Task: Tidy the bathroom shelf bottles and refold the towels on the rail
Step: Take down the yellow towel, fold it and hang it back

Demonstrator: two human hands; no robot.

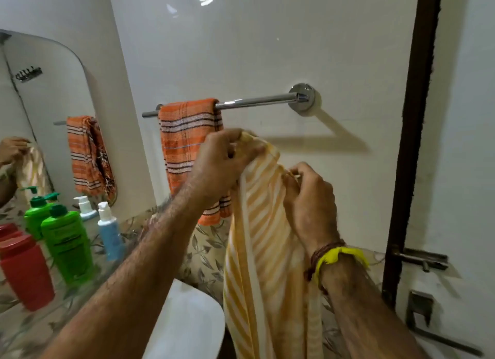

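While the white wall (267,50) fills most of the view, the yellow-striped towel (262,251) hangs long in front of it, off the rail and held up by both hands, its lower end dropping out of the bottom of the picture. Left hand (225,160) grips the top corner, fingers curled tight around bunched cloth. Right hand (308,195) sits lower and just to the right, fingertips pinching the towel's edge, a yellow band (340,257) and a brown thread on that wrist. Behind the left hand, the orange striped towel (187,144) drapes over the left end of the chrome rail (254,101), the right stretch of the bar bare up to its round mount. Over on the left, the mirror (45,104) doubles that orange towel. Below it on the glass shelf (88,286) stand the bottles: a red bottle (26,273) nearest, a green bottle (67,246) beside it, another green one behind, and a blue pump bottle (109,235) further right, all upright.
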